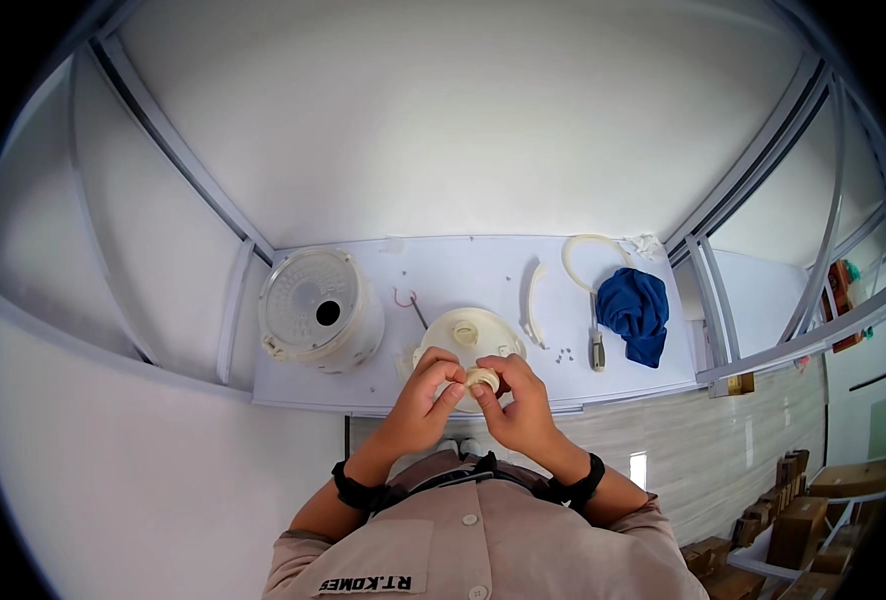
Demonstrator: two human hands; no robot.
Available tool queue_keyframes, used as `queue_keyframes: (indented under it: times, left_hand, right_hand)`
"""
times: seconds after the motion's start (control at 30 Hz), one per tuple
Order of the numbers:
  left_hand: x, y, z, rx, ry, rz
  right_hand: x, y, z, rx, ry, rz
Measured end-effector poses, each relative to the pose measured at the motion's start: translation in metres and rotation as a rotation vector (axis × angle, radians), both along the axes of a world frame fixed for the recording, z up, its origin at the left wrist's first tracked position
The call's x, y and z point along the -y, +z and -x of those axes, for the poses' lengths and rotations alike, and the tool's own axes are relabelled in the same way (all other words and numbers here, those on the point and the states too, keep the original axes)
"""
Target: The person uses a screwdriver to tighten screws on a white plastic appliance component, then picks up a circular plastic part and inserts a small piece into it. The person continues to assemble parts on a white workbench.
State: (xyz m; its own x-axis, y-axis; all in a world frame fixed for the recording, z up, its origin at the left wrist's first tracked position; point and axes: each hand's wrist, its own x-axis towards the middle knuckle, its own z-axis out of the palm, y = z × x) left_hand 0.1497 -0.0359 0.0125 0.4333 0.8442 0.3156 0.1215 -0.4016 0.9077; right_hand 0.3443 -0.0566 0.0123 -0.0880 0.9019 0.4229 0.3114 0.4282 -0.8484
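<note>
Between my two hands, just over the table's front edge, is a small round cream plastic part (483,378). My left hand (432,392) pinches its left side with thumb and fingertips. On the other side, the fingers of my right hand (512,398) wrap round it, partly hiding it. Right behind my hands lies a round cream plastic cover (493,330) with a raised knob-like piece (465,332) on top. A thin metal tool with a red hooked end (405,298) rests beside the cover's back left.
A white plastic drum (363,335) with a dark round hole stands at the left. Toward the right lie a curved cream strip (536,305), several small screws (564,355), a screwdriver (598,352), a cream ring (569,262) and a blue cloth (633,312). Cardboard boxes (798,530) are stacked at the lower right.
</note>
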Motion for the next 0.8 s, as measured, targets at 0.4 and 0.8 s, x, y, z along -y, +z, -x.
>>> queue_keyframes:
  times: [0.4,0.8]
  left_hand:
    - [0.004,-0.004,0.003,0.09,-0.032,0.262]
    - [-0.011,-0.025,0.012,-0.048,-0.063,0.447]
  right_hand:
    - [-0.013,-0.004,-0.004,-0.053,0.043,-0.056]
    - [-0.014,-0.034,-0.027,-0.288,0.365,0.298]
